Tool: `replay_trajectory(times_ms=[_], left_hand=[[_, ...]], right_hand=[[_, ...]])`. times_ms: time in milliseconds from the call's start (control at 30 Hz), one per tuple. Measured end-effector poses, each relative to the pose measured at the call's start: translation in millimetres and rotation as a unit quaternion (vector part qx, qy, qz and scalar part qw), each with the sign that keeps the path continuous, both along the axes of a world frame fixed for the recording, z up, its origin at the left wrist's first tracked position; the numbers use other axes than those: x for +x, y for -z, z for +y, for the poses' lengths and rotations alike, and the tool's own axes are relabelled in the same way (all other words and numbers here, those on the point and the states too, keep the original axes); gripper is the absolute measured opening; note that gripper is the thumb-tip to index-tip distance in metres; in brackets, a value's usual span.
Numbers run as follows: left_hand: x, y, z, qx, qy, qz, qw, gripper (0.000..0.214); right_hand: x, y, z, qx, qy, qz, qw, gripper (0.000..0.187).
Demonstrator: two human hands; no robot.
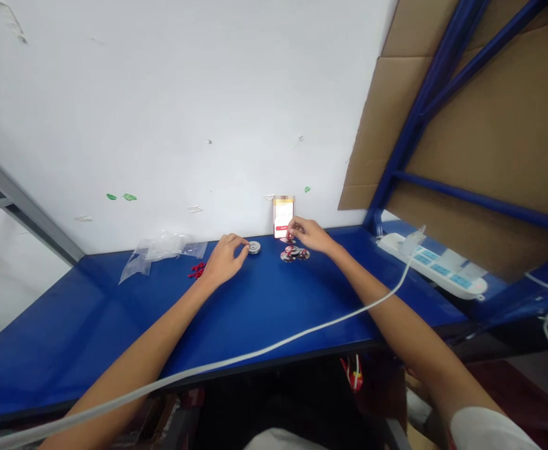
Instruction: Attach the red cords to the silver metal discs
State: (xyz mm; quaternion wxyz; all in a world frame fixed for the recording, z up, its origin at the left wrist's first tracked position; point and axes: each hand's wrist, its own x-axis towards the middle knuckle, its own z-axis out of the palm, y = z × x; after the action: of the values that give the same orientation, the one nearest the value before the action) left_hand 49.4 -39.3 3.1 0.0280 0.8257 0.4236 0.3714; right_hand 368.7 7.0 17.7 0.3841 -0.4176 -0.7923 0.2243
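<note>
At the middle of the blue table, my left hand has its thumb and forefinger at the left edge of a small stack of round grey discs. Red knotted pieces lie just left of that hand, partly covered by it. My right hand is closed in a pinch in front of the phone; what sits between its fingertips is too small to make out. A round disc with some red on it shows right under those fingers. Nearer to me lies a small pile of dark-and-white round discs with red bits.
A lit phone leans on the white wall. Clear plastic bags lie at the back left. To the right is a white power strip; its white cable crosses in front of my arms. Blue metal framing and cardboard stand beyond.
</note>
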Motion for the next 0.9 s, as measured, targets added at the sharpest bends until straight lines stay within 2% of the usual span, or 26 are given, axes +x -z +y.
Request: replay_trajectory(times_ms=[100, 200, 333, 467, 567, 733, 900], left_hand=[[-8.5, -0.7, 6.3, 0.009, -0.015, 0.014, 1.0, 0.022], [-11.2, -1.4, 8.6, 0.0, -0.018, 0.029, 0.999, 0.023], [-10.0, -0.1, 7.9, -0.018, -0.016, 0.046, 0.999, 0.025], [-9.1, 0.5, 6.1, -0.028, -0.011, 0.058, 0.998, 0.025], [-9.7, 0.2, 5.4, -0.037, -0.002, 0.066, 0.997, 0.026], [-11.6, 0.5, 7.3, -0.041, -0.003, 0.073, 0.996, 0.026], [-12.6, -2.5, 8.6, -0.036, -0.006, 0.082, 0.996, 0.028]], right_hand=[[16.4, 6.0, 9.8, -0.007, 0.036, -0.026, 0.999, 0.007], [24.7, 6.0, 12.7, -0.027, 0.026, -0.044, 0.998, 0.009], [30.1, -5.8, 9.4, -0.058, -0.059, -0.078, 0.994, 0.012], [31.6, -13.9, 4.5, -0.122, -0.136, -0.134, 0.974, 0.015], [29.6, -12.2, 2.8, -0.146, -0.13, -0.157, 0.968, 0.017], [27.1, -10.6, 1.4, -0.126, -0.108, -0.163, 0.973, 0.017], [28.1, -14.0, -2.1, -0.164, -0.116, -0.169, 0.965, 0.018]])
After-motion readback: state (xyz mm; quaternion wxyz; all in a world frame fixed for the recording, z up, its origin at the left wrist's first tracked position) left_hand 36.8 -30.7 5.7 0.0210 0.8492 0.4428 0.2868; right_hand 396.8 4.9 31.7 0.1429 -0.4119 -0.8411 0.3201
